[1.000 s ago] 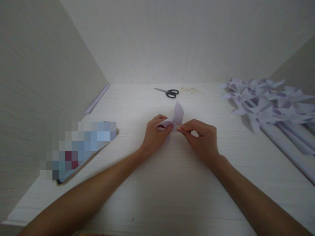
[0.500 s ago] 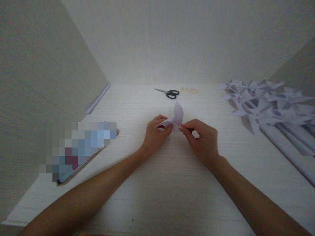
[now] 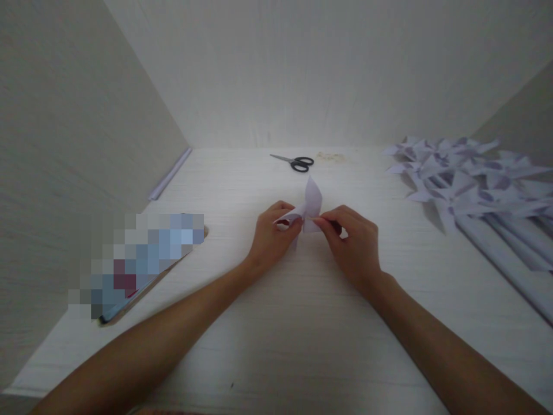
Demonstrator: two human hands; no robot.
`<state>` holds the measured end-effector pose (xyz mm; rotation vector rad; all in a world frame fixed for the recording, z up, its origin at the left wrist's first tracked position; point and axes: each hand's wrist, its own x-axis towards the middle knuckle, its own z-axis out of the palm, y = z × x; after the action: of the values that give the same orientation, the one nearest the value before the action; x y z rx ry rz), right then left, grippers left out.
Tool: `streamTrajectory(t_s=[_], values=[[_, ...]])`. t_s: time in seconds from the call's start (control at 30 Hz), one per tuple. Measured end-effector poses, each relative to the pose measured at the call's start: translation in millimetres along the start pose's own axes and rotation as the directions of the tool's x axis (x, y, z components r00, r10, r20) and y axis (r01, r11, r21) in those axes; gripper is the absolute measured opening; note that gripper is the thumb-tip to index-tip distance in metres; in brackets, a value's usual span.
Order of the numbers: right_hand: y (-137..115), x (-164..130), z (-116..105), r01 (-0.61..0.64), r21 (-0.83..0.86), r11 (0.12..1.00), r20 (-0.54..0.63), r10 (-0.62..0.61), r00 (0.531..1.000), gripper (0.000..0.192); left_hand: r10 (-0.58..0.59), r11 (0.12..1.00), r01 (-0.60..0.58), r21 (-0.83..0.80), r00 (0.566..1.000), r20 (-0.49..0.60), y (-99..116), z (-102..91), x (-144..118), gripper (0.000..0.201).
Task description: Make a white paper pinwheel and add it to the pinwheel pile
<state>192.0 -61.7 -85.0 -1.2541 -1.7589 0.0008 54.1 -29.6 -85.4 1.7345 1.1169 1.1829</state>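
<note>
left hand: fingers pinch small folded pale-lilac paper piece
right hand: fingers pinch it, opposite side
risk: uneven pull could tear the paper

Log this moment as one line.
left hand: pinching paper piece | right hand: pinching same piece | scissors: behind, untouched | pinwheels: piled at right

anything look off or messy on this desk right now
One small thing: a faint brownish smudge marks the white tabletop at the back, just right of the scissors. Otherwise nothing stands out. Both hands, left hand and right hand, pinch the folded paper piece, and the paper pinwheels lie heaped at right.
</note>
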Motion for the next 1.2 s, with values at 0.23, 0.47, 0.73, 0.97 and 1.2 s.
streamTrajectory(t_s=[0.23, 0.47, 0.73, 0.97, 1.2], values=[[2.1, -0.2, 0.5, 0.023, 0.016, 1.0, 0.011, -0.023, 1.0, 0.007, 0.01, 1.0, -0.011, 0.018, 1.0, 0.006, -2.8, 0.2, 0.1, 0.007], [2.4, -1.1, 1.5, 0.049, -0.049, 0.998, 0.01, -0.048, 0.999, 0.008, 0.059, 0.995, -0.059, 0.086, 0.998, 0.007, -1.7, 1.6, 0.2, 0.008], [3.5, -1.6, 1.8, 0.066, -0.055, 0.996, 0.028, -0.065, 0.998, 0.009, 0.05, 0.997, -0.051, 0.061, 0.999, 0.014, -4.7, 1.6, -1.5, 0.009], [1.8, -1.1, 2.7, 0.022, -0.018, 1.0, 0.037, -0.022, 0.999, 0.011, 0.057, 0.994, -0.057, 0.097, 0.998, 0.008, -3.2, 1.2, -1.9, 0.01], [5.9, -2.9, 2.4, 0.074, 0.012, 0.997, 0.067, -0.075, 0.995, 0.013, 0.079, 0.993, -0.079, 0.087, 0.997, 0.006, -1.9, 1.5, -2.1, 0.011]])
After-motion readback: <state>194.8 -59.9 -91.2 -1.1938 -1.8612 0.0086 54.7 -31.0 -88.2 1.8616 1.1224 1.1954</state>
